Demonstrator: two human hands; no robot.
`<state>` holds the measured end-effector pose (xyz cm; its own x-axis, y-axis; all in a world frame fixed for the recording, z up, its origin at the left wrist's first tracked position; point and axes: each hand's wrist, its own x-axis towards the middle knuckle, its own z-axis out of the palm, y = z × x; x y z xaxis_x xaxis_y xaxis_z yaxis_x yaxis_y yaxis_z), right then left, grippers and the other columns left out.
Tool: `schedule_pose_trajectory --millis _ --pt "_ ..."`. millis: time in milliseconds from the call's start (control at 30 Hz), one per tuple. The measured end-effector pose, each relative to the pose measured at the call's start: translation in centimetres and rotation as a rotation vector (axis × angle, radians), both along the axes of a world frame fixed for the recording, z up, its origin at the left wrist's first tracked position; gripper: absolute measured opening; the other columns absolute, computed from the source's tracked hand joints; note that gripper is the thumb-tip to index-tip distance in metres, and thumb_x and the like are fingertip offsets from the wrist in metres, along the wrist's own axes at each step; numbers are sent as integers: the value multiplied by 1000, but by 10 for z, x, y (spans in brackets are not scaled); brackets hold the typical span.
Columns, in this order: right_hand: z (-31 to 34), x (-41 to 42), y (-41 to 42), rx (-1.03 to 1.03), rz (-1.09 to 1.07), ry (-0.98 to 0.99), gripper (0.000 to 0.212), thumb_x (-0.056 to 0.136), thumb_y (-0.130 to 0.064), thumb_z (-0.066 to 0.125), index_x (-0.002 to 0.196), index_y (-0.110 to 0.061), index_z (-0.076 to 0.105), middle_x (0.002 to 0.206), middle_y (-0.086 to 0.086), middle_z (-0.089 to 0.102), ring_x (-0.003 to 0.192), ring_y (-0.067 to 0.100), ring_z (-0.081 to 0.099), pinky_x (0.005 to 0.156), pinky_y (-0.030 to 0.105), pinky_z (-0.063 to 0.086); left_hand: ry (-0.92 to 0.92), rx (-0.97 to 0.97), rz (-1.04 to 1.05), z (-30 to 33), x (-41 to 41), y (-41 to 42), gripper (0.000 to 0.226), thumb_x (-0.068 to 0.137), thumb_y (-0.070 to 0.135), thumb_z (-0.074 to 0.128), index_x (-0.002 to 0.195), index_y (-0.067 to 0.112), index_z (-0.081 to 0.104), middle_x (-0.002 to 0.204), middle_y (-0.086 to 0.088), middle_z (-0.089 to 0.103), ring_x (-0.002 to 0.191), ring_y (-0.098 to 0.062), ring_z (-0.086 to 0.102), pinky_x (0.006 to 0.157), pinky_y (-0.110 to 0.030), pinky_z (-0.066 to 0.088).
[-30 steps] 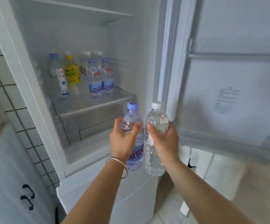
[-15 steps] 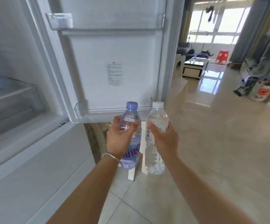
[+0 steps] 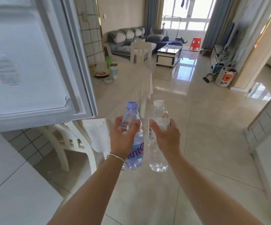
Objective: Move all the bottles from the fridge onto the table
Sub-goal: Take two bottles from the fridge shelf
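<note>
The left hand, a thin silver bangle on its wrist, has fingers and thumb curled round the upper body of a clear plastic water bottle with a lilac cap and a blue label; the label's purple lettering is partly covered by the hand, and only something like "ante" can be read. The right hand wraps its fingers and thumb round a clear plastic water bottle with a white cap, whose white label carries dark Chinese characters running downward, the lower two reading "白水". Both bottles are upright, held side by side in the air above the glossy beige floor tiles, close together but not touching. At upper left hangs the open white fridge door with a printed sticker too blurred to read. Ahead and to the left stands a dining table under a cream cloth, with a cream wooden chair near it. Far right, a white fabric bin reads "Toys".
</note>
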<state>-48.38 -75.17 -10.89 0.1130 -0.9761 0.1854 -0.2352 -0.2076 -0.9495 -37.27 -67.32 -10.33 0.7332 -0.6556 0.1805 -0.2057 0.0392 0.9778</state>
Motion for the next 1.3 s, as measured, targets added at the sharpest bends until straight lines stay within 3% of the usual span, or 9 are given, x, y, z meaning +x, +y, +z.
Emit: schedule_pose_trajectory --millis 133,267,433,667,767,900,967,1100,1300 --pt "-7 -3 -49 10 -3 -25 36 65 -55 70 86 -31 54 73 -15 61 68 -4 56 55 15 37 -1 28 20 -5 -2 -54 43 56 70 58 86 39 56 73 17 67 66 8 62 58 -15 43" --pt "-12 15 -106 24 10 -26 41 62 -58 68 88 -29 55 76 -14 63 73 7 61 62 25 44 17 19 50 -13 18 -115 42 55 69 59 82 37 55 72 16 67 66 3 64 66 -24 48" --pt "-7 63 -196 1 17 -20 40 64 -56 69 88 -27 55 76 -12 63 77 16 64 71 33 50 21 36 79 -20 65 -201 40 55 69 60 79 38 54 73 14 66 68 2 63 68 -24 48" --pt "0 163 -316 15 93 -66 45 63 -54 70 94 -23 59 80 -9 65 78 16 63 71 31 47 -20 6 172 -14 160 -311 24 73 45 71 84 30 56 70 13 64 62 11 58 57 -9 43" --pt "-6 203 -358 24 161 -64 44 64 -54 70 94 -24 60 78 -11 64 75 12 63 68 28 46 2 14 217 -15 195 -346 23 72 47 70 82 34 55 71 13 65 64 11 60 56 -4 43" --pt "-19 262 -418 46 276 -45 40 64 -55 69 92 -28 58 77 -14 62 73 6 60 60 20 40 98 -16 291 -28 242 -391 39 60 57 67 87 30 57 82 1 73 79 -15 71 77 -32 54" --pt "-25 296 -446 66 349 -26 42 65 -55 69 94 -27 58 79 -14 62 75 7 59 60 21 39 101 -2 374 -36 269 -412 40 60 60 67 88 33 57 82 4 72 80 -17 71 79 -37 54" --pt "-31 363 -496 91 515 36 37 69 -50 71 91 -28 52 75 -18 55 70 8 54 56 14 37 137 26 568 -43 320 -451 37 58 63 67 82 36 57 73 13 69 67 4 65 68 -27 50" --pt "-31 461 -536 103 770 89 40 69 -52 69 98 -31 51 90 -11 61 87 14 59 73 29 44 76 61 821 -50 387 -483 25 70 52 69 76 34 53 66 17 63 62 15 58 52 -4 41"
